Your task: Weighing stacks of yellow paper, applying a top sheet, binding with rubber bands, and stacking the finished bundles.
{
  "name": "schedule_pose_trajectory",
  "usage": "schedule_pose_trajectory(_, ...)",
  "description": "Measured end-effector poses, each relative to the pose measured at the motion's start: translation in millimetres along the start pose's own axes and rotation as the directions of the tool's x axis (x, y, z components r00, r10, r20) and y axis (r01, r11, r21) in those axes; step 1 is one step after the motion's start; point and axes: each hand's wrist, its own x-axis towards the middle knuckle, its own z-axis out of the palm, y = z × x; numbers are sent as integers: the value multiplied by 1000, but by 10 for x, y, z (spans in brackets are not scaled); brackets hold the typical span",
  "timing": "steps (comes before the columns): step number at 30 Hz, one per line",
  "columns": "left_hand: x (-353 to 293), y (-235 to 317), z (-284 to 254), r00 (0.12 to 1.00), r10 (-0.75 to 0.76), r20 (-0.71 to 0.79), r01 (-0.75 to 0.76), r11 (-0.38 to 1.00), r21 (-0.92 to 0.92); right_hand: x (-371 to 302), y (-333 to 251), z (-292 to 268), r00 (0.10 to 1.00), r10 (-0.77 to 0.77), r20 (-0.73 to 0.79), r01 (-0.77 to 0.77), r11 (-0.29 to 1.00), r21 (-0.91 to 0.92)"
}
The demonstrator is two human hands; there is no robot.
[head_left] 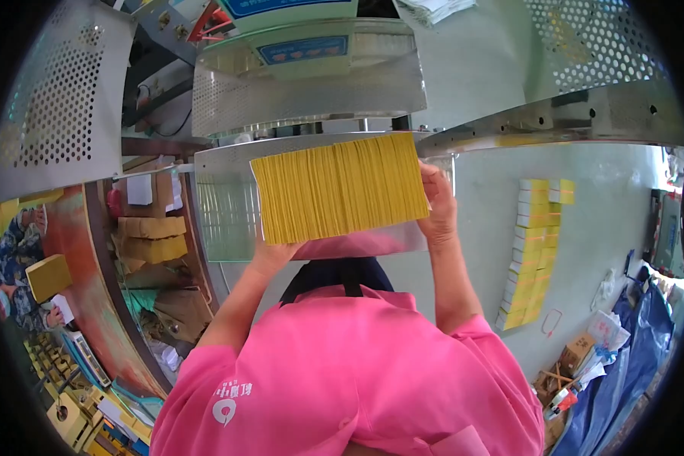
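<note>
A long stack of yellow paper (340,188), its many thin edges facing up, is held between my two hands over a shiny metal table (224,220). My left hand (278,251) grips the stack's lower left corner, most of its fingers hidden beneath it. Against the right end presses my right hand (438,201), its fingers bent round that end. The stack tilts slightly, with its right end farther from me. Just beyond it stands a metal machine cover (311,83) with a perforated left part.
Bundles of yellow and white paper (530,251) stand in rows on the floor at right. A perforated panel (53,99) rises at far left, and a metal beam (555,118) crosses at right. Another person's sleeve (19,251) shows at left by a reddish board (91,281).
</note>
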Motion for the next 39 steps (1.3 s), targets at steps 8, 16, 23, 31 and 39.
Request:
schedule_pose_trajectory(8,363,364,377,999,11,-34,-14,998,-63,166,139,-21,859,-279,-430,269,959,-86)
schedule_pose_trajectory(16,587,373,410,988,-113,102,130,974,-185,53,24,164,673,-466,-574,308,883,-355)
schedule_pose_trajectory(23,503,160,509,995,-28,94,22,998,67,-468,-730,1090,670,-572,474,511,-107,-853)
schedule_pose_trajectory(31,624,138,268,994,-78,78,87,990,-110,327,-767,1136,885,2,466,383,-572,-726)
schedule_pose_trajectory(39,746,396,332,994,81,69,-79,996,-33,333,-498,1152,837,4,547,480,-486,-730)
